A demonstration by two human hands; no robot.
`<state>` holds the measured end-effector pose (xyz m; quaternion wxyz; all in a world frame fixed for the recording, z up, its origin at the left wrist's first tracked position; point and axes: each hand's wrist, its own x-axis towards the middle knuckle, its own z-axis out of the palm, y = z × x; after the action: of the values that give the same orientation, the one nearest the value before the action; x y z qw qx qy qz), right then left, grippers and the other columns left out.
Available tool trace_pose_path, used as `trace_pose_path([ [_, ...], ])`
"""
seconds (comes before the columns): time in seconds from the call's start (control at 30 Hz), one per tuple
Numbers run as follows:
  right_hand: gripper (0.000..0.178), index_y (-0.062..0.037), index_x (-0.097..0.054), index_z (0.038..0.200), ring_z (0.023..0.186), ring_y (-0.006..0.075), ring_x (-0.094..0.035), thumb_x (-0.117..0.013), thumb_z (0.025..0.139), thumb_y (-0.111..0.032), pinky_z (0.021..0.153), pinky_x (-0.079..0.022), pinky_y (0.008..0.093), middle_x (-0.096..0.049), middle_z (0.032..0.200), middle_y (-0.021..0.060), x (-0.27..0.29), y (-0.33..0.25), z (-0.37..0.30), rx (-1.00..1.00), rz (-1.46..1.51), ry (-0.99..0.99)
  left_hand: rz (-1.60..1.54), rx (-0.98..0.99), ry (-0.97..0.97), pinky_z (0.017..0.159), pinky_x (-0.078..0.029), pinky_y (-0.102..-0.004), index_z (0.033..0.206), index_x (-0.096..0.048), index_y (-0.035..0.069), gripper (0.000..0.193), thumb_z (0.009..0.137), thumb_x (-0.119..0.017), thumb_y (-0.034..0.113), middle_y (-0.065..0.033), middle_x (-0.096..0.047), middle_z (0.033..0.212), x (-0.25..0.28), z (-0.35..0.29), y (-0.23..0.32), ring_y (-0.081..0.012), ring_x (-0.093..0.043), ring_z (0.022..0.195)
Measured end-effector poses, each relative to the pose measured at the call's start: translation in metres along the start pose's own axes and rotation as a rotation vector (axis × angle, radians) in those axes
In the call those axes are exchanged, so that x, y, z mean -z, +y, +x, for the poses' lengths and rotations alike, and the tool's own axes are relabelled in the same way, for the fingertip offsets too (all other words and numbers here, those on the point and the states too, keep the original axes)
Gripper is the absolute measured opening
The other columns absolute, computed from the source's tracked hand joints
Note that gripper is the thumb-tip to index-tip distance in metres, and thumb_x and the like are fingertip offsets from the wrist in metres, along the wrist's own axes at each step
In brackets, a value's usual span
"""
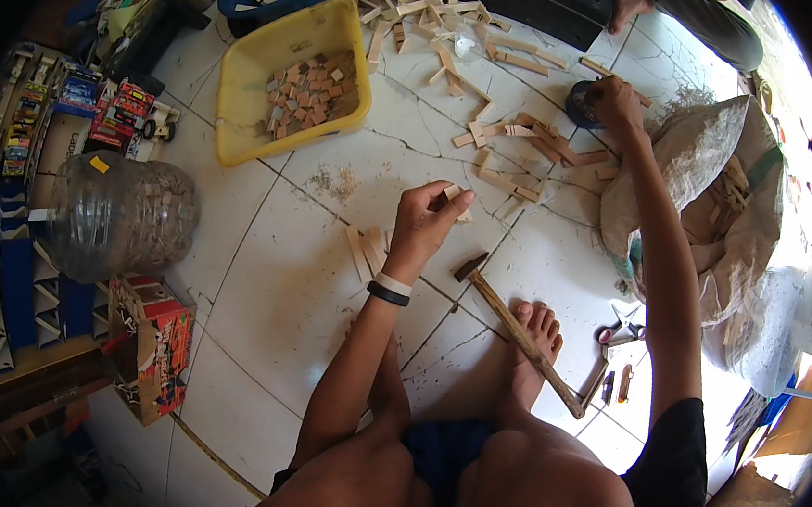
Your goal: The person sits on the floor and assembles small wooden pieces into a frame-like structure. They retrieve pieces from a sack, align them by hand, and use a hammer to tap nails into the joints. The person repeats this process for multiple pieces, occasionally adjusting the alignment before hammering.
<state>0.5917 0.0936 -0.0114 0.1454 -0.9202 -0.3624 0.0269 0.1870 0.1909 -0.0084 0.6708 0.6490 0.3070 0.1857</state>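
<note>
My left hand (420,223), a band and a dark strap at its wrist, pinches a small pale wooden piece (460,202) between thumb and fingers above the tiles. Farther off to the right, my right hand (616,102) is at the rim of a dark round container (580,105). Its fingers are curled down, and whatever they grip is hidden. A few pale wood strips (364,252) lie under my left wrist. Between my feet and hands rests a hammer (519,329) with a wooden handle, its head toward my left hand.
A yellow basin (224,125) holds small wooden blocks. Wood strips (473,137) litter the far floor. At right stands an open woven sack (637,195); scissors (623,333) lie near my foot. A clear plastic jar (122,213) lies left. Another person's leg (705,29) is far right.
</note>
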Motion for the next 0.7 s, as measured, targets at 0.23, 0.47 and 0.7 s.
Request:
trace_pose_path([
  [0.23,0.02,-0.0193,-0.086,0.107,0.097,0.038,-0.077,-0.072,0.093,-0.024,0.09,-0.061,0.0459,-0.081,0.099,0.0163,0.01,0.007,-0.003,-0.021,0.073,0.1,0.03,0.015,-0.001,0.059,-0.04,-0.0252,0.089,-0.073,-0.001,0.035,0.1,-0.079,0.032,0.0038,-0.061,0.068,0.001,0.0,0.002,-0.0033,-0.047,0.064],
  [0.47,0.021,-0.0187,-0.086,0.107,0.094,0.0379,-0.078,-0.076,0.091,-0.025,0.088,-0.061,0.0444,-0.08,0.098,0.018,0.013,0.011,-0.013,0.023,0.195,0.145,0.019,-0.015,-0.003,0.059,-0.04,-0.0254,0.087,-0.071,-0.001,0.036,0.1,-0.079,0.032,0.0032,-0.061,0.068,0.001,0.001,-0.001,-0.0034,-0.048,0.065],
  [0.7,0.018,-0.0115,-0.085,0.104,0.087,0.0335,-0.08,-0.076,0.091,-0.02,0.083,-0.061,0.039,-0.081,0.094,0.0159,0.03,-0.01,-0.025,0.019,0.324,0.297,0.016,-0.012,0.005,0.059,-0.04,-0.0247,0.087,-0.072,-0.001,0.035,0.101,-0.078,0.03,0.004,-0.06,0.068,0.0,0.001,-0.003,-0.0029,-0.048,0.065],
])
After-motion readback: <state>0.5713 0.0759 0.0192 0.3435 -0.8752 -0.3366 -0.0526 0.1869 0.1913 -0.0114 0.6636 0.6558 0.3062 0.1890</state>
